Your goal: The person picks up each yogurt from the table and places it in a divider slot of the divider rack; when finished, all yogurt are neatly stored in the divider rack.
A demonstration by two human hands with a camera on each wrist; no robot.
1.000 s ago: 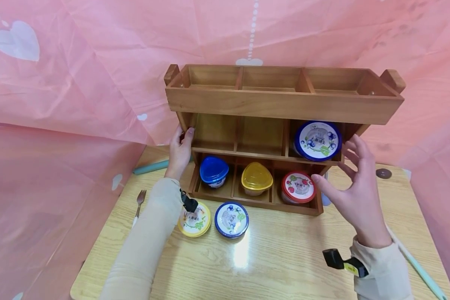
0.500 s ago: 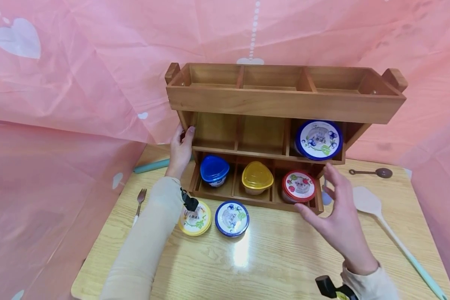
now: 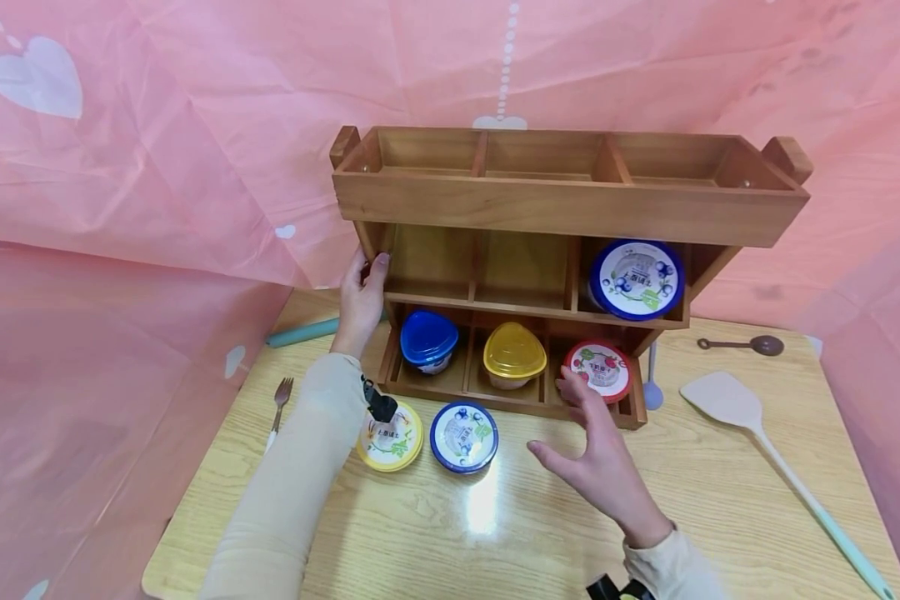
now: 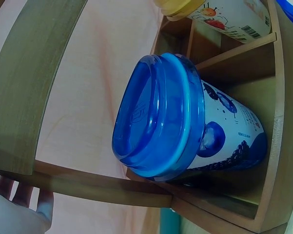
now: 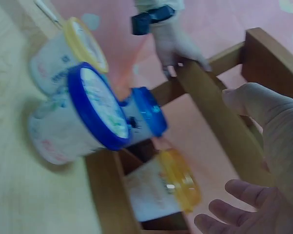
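A tiered wooden rack (image 3: 570, 204) stands on the table. My left hand (image 3: 360, 304) grips the left side of its middle tier, fingers behind the wood. My right hand (image 3: 596, 454) is in the air before the bottom tier, thumb and fingers spread, holding nothing. Nearest to it are a red-lidded tub (image 3: 600, 371) in the bottom right compartment and a blue-rimmed tub (image 3: 463, 437) on the table. Left of that stands a yellow-rimmed tub (image 3: 397, 446), partly behind my left wrist. The bottom tier also holds a blue-lidded cup (image 4: 161, 117) and a yellow-lidded cup (image 3: 515, 354).
Another blue-rimmed tub (image 3: 637, 279) sits in the middle tier's right compartment. On the table at right lie a spatula (image 3: 780, 467), a brown spoon (image 3: 765, 345) and a blue-grey spoon (image 3: 652, 393). A fork (image 3: 281, 402) and a teal handle (image 3: 303, 333) lie at left.
My right hand has left the rack's right side and travelled left and toward me, uncovering the spatula and spoons. My left hand stays on the rack.
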